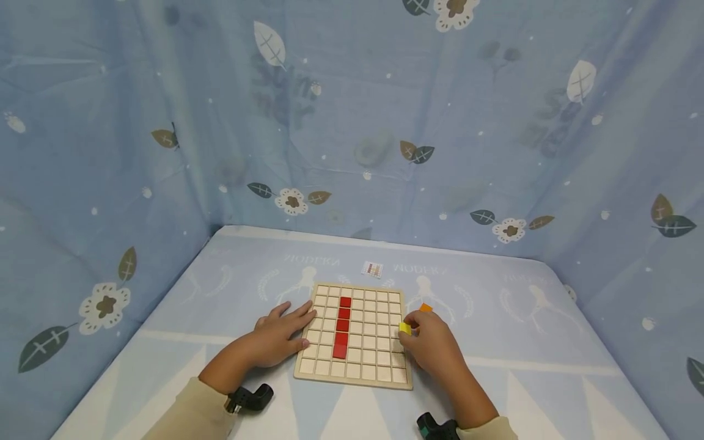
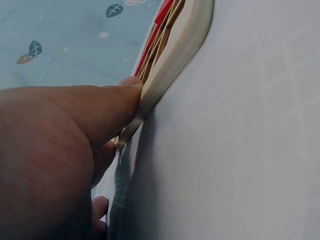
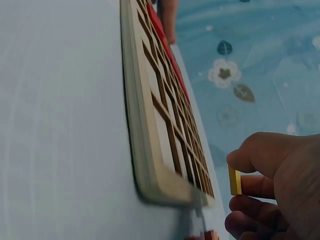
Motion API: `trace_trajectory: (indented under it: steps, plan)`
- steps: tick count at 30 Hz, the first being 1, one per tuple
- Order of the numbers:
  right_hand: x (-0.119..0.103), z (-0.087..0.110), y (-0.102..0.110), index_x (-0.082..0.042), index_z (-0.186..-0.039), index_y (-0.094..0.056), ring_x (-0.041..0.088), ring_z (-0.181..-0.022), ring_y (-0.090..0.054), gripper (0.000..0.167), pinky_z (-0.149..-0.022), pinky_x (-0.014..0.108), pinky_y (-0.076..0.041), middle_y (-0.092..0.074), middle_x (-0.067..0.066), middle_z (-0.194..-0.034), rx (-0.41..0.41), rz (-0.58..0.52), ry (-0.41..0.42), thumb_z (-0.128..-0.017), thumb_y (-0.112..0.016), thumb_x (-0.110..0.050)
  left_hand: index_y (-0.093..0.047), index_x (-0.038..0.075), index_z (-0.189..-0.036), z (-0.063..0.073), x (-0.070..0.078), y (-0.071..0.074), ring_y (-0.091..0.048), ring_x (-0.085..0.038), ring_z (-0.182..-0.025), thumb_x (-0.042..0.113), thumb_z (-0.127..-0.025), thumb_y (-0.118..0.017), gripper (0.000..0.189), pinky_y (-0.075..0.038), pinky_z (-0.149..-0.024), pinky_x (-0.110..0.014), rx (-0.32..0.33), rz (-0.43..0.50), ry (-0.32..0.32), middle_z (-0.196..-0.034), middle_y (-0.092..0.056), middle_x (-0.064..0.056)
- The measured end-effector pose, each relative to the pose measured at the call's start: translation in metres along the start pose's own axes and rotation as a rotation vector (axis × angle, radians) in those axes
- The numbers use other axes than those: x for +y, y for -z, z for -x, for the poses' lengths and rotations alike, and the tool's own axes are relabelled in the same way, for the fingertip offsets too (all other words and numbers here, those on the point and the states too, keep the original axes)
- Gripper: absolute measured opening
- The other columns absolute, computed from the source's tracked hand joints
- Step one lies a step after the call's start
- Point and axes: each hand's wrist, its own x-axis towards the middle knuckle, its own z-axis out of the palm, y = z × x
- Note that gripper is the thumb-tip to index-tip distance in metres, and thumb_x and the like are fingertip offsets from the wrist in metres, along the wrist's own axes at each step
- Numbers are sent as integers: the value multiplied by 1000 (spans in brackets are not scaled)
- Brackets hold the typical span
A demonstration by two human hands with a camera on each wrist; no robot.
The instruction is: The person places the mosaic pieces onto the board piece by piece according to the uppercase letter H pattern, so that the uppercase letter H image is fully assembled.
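A wooden grid board (image 1: pixel 352 382) lies on the table with a column of red tiles (image 1: pixel 341 345) set left of its middle. My left hand (image 1: pixel 277 336) rests at the board's left edge, fingers spread, its thumb touching the rim in the left wrist view. Over the board's right side, my right hand (image 1: pixel 434 345) pinches a small yellow tile (image 3: pixel 234 180) between thumb and fingers. Seen from the head, part of this tile is hidden by the fingers. Just beyond the right hand sits an orange piece (image 1: pixel 426 307), partly covered.
Behind the board lies a small printed card (image 1: pixel 372 269). Red-orange pieces (image 3: pixel 211 235) show at the bottom edge of the right wrist view. Patterned blue curtains (image 1: pixel 352 122) enclose the table (image 1: pixel 495 293) at the back and sides.
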Motion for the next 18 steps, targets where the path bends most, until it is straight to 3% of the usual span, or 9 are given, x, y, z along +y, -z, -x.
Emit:
trace_trajectory:
  steps: [7, 18]
  plan:
    - [-21, -3, -8, -10, -116, -75, 21, -106, -67, 30, -87, 45, -57, -71, 1, -115, -10, -26, 20, -92, -81, -26, -34, 32, -166, -2, -1, 2, -5, -41, -162, 47, -104, -62, 69, -16, -116, -76, -5, -6, -11, -176, -15, 10]
    - [-51, -14, -32, -13, -114, -76, 19, -95, -62, 26, -86, 43, -56, -68, 1, -108, -118, -88, 76, -93, -81, -26, -34, 31, -166, -1, -1, 0, -4, -41, -162, 45, -104, -63, 69, -14, -116, -77, 1, 26, -20, -176, -16, 10]
